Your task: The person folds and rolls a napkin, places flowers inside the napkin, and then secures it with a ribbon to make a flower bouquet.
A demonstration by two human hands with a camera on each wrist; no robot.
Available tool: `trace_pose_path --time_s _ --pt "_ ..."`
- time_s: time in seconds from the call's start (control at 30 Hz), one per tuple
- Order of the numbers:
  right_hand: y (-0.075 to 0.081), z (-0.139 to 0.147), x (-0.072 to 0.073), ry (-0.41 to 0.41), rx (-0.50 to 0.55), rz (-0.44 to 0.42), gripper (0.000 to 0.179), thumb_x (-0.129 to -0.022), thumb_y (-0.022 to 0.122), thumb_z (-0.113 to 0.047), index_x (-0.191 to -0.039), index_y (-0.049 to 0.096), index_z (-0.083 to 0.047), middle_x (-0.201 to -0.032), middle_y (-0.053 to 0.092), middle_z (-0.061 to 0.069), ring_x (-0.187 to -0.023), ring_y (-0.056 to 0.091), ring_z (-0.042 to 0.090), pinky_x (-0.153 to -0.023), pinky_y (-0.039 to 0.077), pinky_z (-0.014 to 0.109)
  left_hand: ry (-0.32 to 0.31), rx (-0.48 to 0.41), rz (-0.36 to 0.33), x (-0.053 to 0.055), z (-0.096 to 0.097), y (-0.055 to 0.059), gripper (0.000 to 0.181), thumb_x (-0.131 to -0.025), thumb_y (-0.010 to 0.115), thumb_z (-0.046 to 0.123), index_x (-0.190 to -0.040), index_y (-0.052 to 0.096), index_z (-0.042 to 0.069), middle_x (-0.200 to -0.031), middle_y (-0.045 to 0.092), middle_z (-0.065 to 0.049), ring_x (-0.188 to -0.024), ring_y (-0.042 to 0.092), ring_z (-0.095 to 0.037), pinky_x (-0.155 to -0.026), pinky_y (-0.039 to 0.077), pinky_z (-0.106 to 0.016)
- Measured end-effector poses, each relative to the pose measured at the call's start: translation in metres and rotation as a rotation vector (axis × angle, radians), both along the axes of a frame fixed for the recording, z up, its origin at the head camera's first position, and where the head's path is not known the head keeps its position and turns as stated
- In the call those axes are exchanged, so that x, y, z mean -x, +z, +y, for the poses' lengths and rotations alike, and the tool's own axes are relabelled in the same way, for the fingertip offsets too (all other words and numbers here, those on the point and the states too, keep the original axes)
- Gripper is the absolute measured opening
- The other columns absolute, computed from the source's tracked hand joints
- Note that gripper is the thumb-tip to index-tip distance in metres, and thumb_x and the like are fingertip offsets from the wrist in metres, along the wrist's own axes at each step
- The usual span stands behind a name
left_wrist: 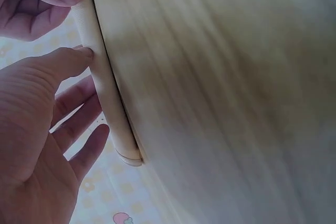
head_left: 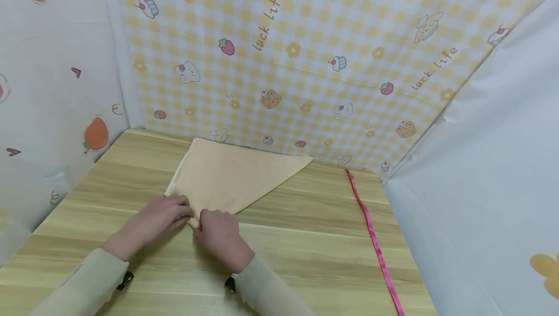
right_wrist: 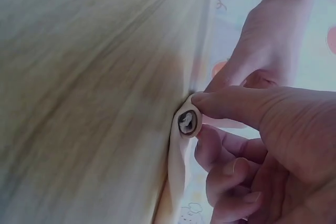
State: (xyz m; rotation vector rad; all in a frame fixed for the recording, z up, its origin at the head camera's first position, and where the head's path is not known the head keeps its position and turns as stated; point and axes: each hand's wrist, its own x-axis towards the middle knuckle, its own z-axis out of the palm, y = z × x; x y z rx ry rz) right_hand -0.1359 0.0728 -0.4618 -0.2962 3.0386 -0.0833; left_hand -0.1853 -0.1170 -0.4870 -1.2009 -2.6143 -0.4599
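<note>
A beige cloth point(head_left: 231, 175), flat and roughly triangular in outline, lies on the wooden table with its near-left edge rolled into a narrow tube. My left hand point(head_left: 168, 215) holds this roll, its thumb on the tube point(left_wrist: 107, 82) in the left wrist view and its fingers behind. Close beside it, my right hand point(head_left: 221, 237) pinches the roll near its lower end between thumb and forefinger. The right wrist view shows the roll's open end point(right_wrist: 195, 134) with layers coiled inside. Part of the roll is hidden under both hands in the head view.
A long pink ribbon point(head_left: 373, 233) runs down the right side of the wooden table point(head_left: 305, 262). Patterned cloth walls point(head_left: 305, 78) stand along the back and left, and a white sheet point(head_left: 471, 199) hangs on the right.
</note>
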Motion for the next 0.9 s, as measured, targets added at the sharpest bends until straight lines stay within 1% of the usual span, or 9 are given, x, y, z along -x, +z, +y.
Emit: trace_pose_path --time_s 0.17,0.27,0.4,0.47,0.57,0.67,0.8,0.87,0.9 --pt "-0.001 0.003 0.002 0.006 0.027 -0.007 0.034 -0.1 0.072 -0.033 -0.071 0.056 -0.025 -0.059 0.051 -0.009 -0.051 0.047 0.012 -0.047 0.036 0.031 -0.022 0.017 0.051 0.003 0.001 -0.001 0.014 -0.09 0.088 0.017 -0.098 0.081 0.025 -0.098 0.069 0.012 -0.087 0.064 -0.011 -0.075 0.055 -0.036" --pt "-0.001 0.006 0.004 0.012 0.058 -0.038 0.034 -0.101 0.071 -0.034 -0.071 0.059 -0.025 -0.059 0.051 -0.01 -0.052 0.047 0.01 -0.048 0.037 0.029 -0.044 0.012 0.064 0.004 0.001 0.0 0.015 -0.089 0.088 0.016 -0.099 0.08 0.023 -0.098 0.071 0.011 -0.087 0.066 -0.012 -0.076 0.057 -0.038" --pt "0.0 0.011 0.008 -0.003 0.117 -0.097 0.029 -0.103 0.07 -0.033 -0.075 0.065 -0.024 -0.06 0.053 -0.011 -0.052 0.047 0.008 -0.049 0.038 0.026 -0.073 0.005 0.065 0.006 0.0 0.0 0.018 -0.089 0.088 0.013 -0.102 0.078 0.021 -0.101 0.071 0.008 -0.089 0.067 -0.013 -0.077 0.059 -0.037" --pt "0.0 0.013 0.01 -0.017 0.141 -0.121 0.029 -0.103 0.069 -0.032 -0.076 0.066 -0.024 -0.06 0.054 -0.01 -0.053 0.048 0.009 -0.049 0.039 0.026 -0.088 -0.002 0.079 0.007 0.0 -0.001 0.021 -0.087 0.089 0.013 -0.103 0.078 0.02 -0.103 0.07 0.007 -0.089 0.067 -0.014 -0.077 0.059 -0.037" --pt "-0.001 0.016 0.013 -0.033 0.16 -0.14 0.03 -0.103 0.068 -0.032 -0.073 0.066 -0.025 -0.06 0.055 -0.009 -0.053 0.05 0.011 -0.051 0.04 0.029 -0.096 -0.033 0.122 0.007 0.001 -0.004 0.025 -0.083 0.092 0.011 -0.101 0.078 0.021 -0.103 0.067 0.006 -0.089 0.063 -0.013 -0.077 0.059 -0.037" --pt "-0.002 0.017 0.016 -0.048 0.177 -0.154 0.035 -0.103 0.068 -0.033 -0.07 0.062 -0.025 -0.058 0.052 -0.008 -0.052 0.048 0.013 -0.051 0.039 0.03 -0.1 -0.066 0.146 0.008 0.003 -0.007 0.027 -0.081 0.094 0.009 -0.099 0.079 0.022 -0.101 0.065 0.008 -0.089 0.059 -0.011 -0.077 0.057 -0.035" --pt "-0.003 0.019 0.017 -0.055 0.199 -0.16 0.039 -0.103 0.068 -0.035 -0.067 0.058 -0.024 -0.055 0.044 -0.009 -0.051 0.044 0.012 -0.05 0.036 0.029 -0.093 -0.069 0.115 0.008 0.004 -0.005 0.024 -0.083 0.092 0.008 -0.097 0.08 0.023 -0.098 0.063 0.01 -0.088 0.056 -0.009 -0.077 0.054 -0.032" --pt "-0.004 0.02 0.016 -0.052 0.208 -0.158 0.036 -0.103 0.068 -0.035 -0.07 0.058 -0.024 -0.057 0.045 -0.01 -0.053 0.044 0.012 -0.051 0.036 0.028 -0.086 -0.053 0.089 0.009 0.005 -0.003 0.021 -0.085 0.091 0.009 -0.097 0.081 0.023 -0.097 0.062 0.011 -0.087 0.055 -0.008 -0.077 0.054 -0.032" --pt "-0.004 0.021 0.016 -0.048 0.215 -0.154 0.033 -0.103 0.069 -0.035 -0.074 0.059 -0.024 -0.06 0.048 -0.01 -0.054 0.046 0.011 -0.053 0.037 0.028 -0.084 -0.042 0.074 0.01 0.005 -0.002 0.02 -0.086 0.09 0.009 -0.097 0.081 0.023 -0.096 0.062 0.011 -0.087 0.055 -0.007 -0.077 0.054 -0.031"
